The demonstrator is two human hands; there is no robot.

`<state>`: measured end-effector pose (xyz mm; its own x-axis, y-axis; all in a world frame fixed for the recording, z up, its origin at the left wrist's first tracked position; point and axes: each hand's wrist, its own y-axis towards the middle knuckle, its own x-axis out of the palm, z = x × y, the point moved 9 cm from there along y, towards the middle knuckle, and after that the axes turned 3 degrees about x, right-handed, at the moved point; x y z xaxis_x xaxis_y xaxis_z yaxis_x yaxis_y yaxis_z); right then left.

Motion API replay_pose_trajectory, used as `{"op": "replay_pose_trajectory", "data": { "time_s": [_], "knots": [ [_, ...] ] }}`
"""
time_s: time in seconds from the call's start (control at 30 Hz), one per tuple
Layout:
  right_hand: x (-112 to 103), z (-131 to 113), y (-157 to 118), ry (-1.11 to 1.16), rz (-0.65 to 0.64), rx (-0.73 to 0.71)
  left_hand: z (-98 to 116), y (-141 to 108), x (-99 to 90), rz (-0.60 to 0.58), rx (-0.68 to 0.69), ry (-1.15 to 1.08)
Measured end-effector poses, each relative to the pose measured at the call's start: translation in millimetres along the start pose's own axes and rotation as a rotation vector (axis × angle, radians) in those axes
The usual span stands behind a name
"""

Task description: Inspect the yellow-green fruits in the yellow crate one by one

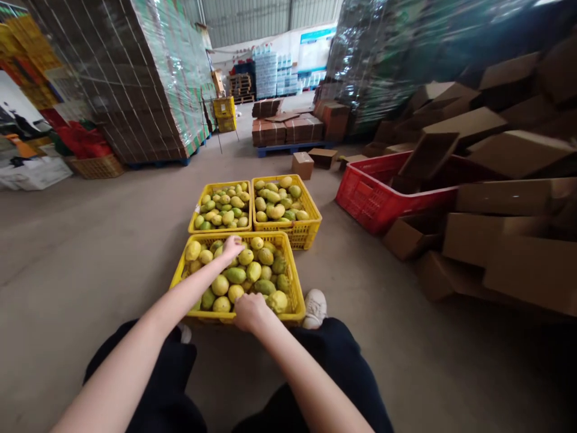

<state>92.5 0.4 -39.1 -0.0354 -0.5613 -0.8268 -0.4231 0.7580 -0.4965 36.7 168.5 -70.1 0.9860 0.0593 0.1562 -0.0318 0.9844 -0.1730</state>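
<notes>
Warehouse floor [135, 240] bore three yellow crates [311, 231], fruit [235, 275] filling the nearest crate [296, 278]. Left hand [232, 246] was over its far fruit, right hand [250, 310] curled at its near rim [207, 315]; neither grasp could be determined.

Around you, a dull grey floor [356, 288] stretches between tall wrapped stacks [174, 78] toward a brightly lit corrugated wall [252, 21].

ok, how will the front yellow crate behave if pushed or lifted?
The front yellow crate is probably heavy, being loaded with fruit. It looks wide and low, so likely slides rather than tips. Rounded, loosely piled fruit may roll if it tilts.
</notes>
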Motion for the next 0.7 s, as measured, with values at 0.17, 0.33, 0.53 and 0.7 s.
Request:
{"op": "replay_pose_trajectory", "data": {
  "time_s": [0.17, 0.33, 0.53, 0.7],
  "knots": [
    [4.7, 0.1, -0.7, 0.055, -0.030, -0.009, -29.8, -69.4, -102.4, 0.050, -0.065, 0.424],
    [11.0, 13.8, 7.6, 0.094, -0.042, 0.033, -29.9, -120.2, -126.3, -0.119, -0.093, 0.597],
    [24.0, 44.8, 20.2, 0.172, -0.020, 0.109, -18.5, -139.2, -109.7, -0.182, 0.006, 0.560],
    [27.2, 87.2, 50.6, 0.269, 0.029, 0.222, 2.5, -149.3, -114.0, -0.200, 0.160, 0.500]
  ]
}}
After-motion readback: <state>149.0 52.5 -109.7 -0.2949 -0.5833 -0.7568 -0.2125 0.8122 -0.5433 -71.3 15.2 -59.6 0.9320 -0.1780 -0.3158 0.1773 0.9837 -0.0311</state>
